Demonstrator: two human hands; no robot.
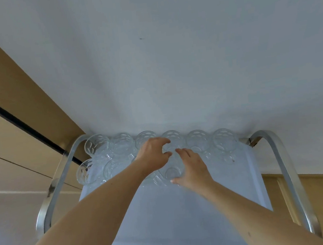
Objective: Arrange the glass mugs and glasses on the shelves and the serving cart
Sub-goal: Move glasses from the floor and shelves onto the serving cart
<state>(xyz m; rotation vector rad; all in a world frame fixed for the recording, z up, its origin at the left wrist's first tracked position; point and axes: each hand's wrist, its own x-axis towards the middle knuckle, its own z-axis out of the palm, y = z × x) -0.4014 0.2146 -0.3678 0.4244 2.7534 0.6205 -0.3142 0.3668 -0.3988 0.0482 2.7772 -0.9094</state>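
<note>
Several clear patterned glasses stand in rows along the far edge of the white top of the serving cart (186,215), against the wall. One clear glass (172,166) stands in the second row, between my hands. My left hand (153,156) curls its fingers over that glass's far rim from the left. My right hand (191,168) wraps its right side, thumb at the near base. The back row runs from a glass at the far left (97,144) to one at the far right (224,140).
Curved metal handles rise on the cart's left (62,172) and right (282,161). A pale wall (170,61) stands directly behind the glasses. Wooden panelling (6,118) lies to the left. The near half of the cart top holds nothing.
</note>
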